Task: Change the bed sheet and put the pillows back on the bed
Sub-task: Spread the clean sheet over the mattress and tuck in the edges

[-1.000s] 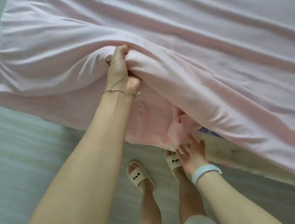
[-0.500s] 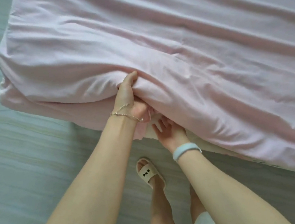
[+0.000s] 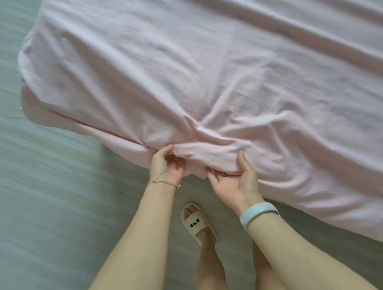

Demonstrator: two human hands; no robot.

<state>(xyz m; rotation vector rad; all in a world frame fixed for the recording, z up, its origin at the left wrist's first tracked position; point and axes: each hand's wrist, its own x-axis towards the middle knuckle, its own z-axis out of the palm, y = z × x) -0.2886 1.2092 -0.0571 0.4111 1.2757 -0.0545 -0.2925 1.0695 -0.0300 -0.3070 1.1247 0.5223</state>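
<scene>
A pale pink bed sheet (image 3: 222, 54) covers the mattress and fills most of the view, creased and bunched near the bed's near edge. My left hand (image 3: 165, 167), with a thin chain bracelet at the wrist, grips the sheet's hanging edge with curled fingers. My right hand (image 3: 236, 182), with a light blue wristband, is palm up; its fingers go under the sheet's edge and the thumb lies on top, pinching the fabric. Both hands are close together at the side of the bed. No pillows are in view.
Grey-green wood-look floor (image 3: 35, 216) lies left of and below the bed. The sheet's corner (image 3: 31, 98) hangs at the left end of the mattress. My left foot in a beige slipper (image 3: 197, 222) stands close to the bed's side.
The lifted fold of sheet has come down over the mattress side, hiding the bare mattress edge. My left hand dropped to the edge, and my right hand now pinches the fabric beside it.
</scene>
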